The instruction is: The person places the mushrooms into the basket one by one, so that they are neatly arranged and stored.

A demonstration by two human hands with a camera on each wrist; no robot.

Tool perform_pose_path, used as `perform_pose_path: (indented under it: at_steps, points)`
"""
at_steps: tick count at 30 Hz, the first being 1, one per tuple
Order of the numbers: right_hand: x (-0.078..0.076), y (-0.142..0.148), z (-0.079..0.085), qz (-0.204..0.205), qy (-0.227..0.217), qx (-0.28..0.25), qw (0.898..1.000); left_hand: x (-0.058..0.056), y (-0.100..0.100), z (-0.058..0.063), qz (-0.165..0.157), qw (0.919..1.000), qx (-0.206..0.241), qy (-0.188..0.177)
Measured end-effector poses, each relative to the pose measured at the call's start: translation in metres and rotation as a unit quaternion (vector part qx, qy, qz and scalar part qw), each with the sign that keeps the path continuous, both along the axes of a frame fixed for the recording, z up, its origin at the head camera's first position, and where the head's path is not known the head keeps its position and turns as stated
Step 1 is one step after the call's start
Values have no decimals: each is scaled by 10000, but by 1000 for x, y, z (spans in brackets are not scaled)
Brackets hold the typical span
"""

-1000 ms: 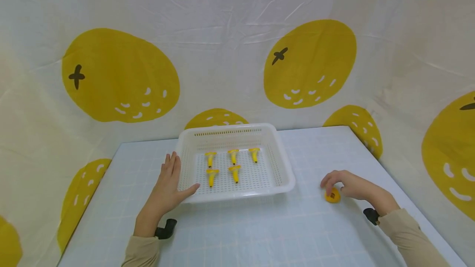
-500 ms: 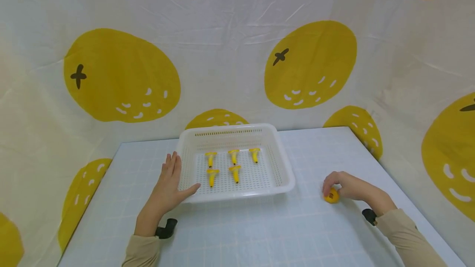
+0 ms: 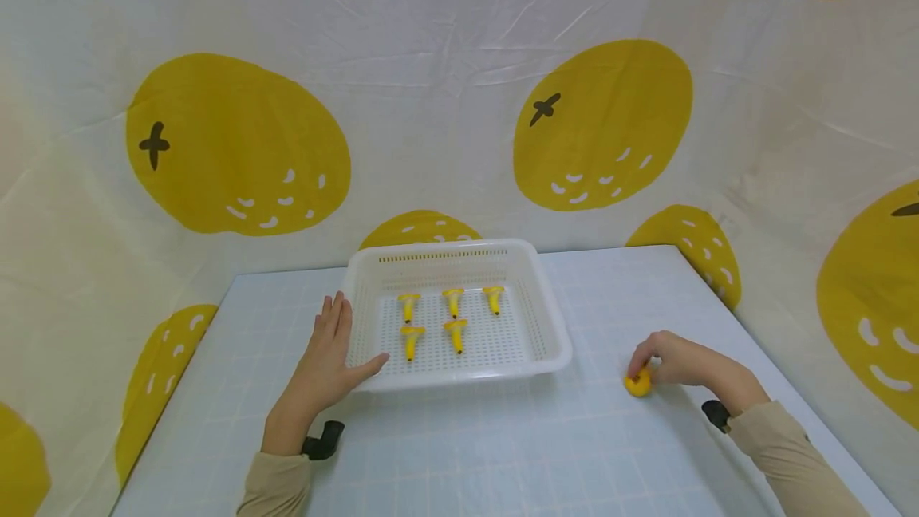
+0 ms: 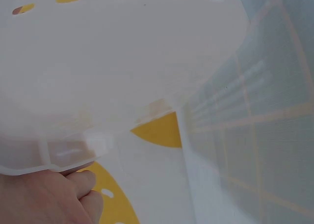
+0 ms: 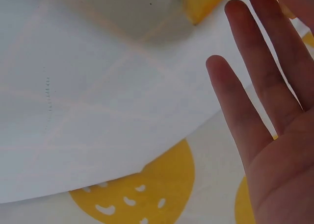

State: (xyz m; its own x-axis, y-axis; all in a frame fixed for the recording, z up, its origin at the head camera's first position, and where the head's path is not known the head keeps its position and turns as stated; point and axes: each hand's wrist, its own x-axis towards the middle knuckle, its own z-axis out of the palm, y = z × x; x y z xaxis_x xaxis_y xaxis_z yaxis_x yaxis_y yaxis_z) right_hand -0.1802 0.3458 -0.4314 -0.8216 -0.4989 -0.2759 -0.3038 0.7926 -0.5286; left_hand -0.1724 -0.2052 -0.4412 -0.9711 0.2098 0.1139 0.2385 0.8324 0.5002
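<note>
My right hand [image 3: 668, 358] pinches a small yellow-orange, mushroom-shaped piece [image 3: 637, 382] low over the table, right of the basket. In the right wrist view, part of this curved yellow piece [image 5: 208, 4] shows at the top, its tip dark; the other fingers [image 5: 238, 109] stretch out straight beside it. At the white plastic basket's [image 3: 459, 378] left front corner, my left hand [image 3: 321, 365] rests against the rim, fingers straight and thumb spread. Several similar pieces with orange caps and yellow stems, such as one front piece [image 3: 411, 343], lie in the basket in two rows.
The light blue checked table [image 3: 488, 453] extends in front and to both sides of the basket. A white cloth printed with big yellow fruit [image 3: 237, 146] hangs behind the table and along its sides.
My right hand has closed its fingers on the mushroom-shaped piece, which has tilted and shifted slightly left and toward me. My left hand and the basket have stayed put.
</note>
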Motion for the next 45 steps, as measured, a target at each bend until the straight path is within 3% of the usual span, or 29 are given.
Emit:
perform_pose_path:
  at_steps: [5, 18, 25, 30, 35, 45]
  points:
    - [0, 1, -4, 31, -286, -261, 9992, 0, 1, 0, 21, 10000, 16, -11]
    - [3, -5, -10, -268, -461, -387, 9978, 0, -1, -2, 2, 10000, 2, -84]
    - [-1, -13, -11, -330, 157, -347, 9987, -1, -1, -3, -85, 10000, 3, -11]
    - [-6, -19, -10, -470, 349, -376, 9976, -1, -2, -2, -127, 9999, 26, 15]
    - [-7, -26, -4, -508, 625, -500, 9955, -1, -2, -2, -132, 9999, 0, -16]
    - [-12, -41, 10, -963, 1085, -771, 9864, -1, -2, -3, -111, 9999, -16, -18]
